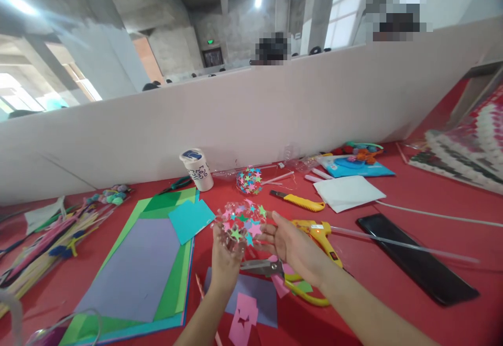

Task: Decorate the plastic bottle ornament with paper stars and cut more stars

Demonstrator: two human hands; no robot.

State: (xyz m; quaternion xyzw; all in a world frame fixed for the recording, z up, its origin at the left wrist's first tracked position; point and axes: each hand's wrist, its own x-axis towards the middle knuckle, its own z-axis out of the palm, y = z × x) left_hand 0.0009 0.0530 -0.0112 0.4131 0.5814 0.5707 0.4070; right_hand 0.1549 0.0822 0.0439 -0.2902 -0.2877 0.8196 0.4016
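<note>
A clear, rounded plastic piece covered with colourful paper stars (242, 219) is held up over the red table. My left hand (228, 249) grips it from the left and below. On its right side, the fingertips of my right hand (288, 241) press against it, fingers fairly straight. Behind it rests a second star-covered ball (250, 180). Under my hands lie scissors (271, 267) with yellow handles, a purple sheet (265, 299) and pink paper scraps (242, 317) with star-shaped cut-outs. A yellow glue gun (324, 238) lies beyond my right wrist, partly hidden by it.
Coloured sheets (135, 267) and a blue-green piece (191, 219) lie left. A white cup (198, 170) stands near the white partition (236, 121). A yellow utility knife (302, 201), white paper (349, 193) and a black phone-like slab (416, 257) lie right. Pipe cleaners (58, 236) are far left.
</note>
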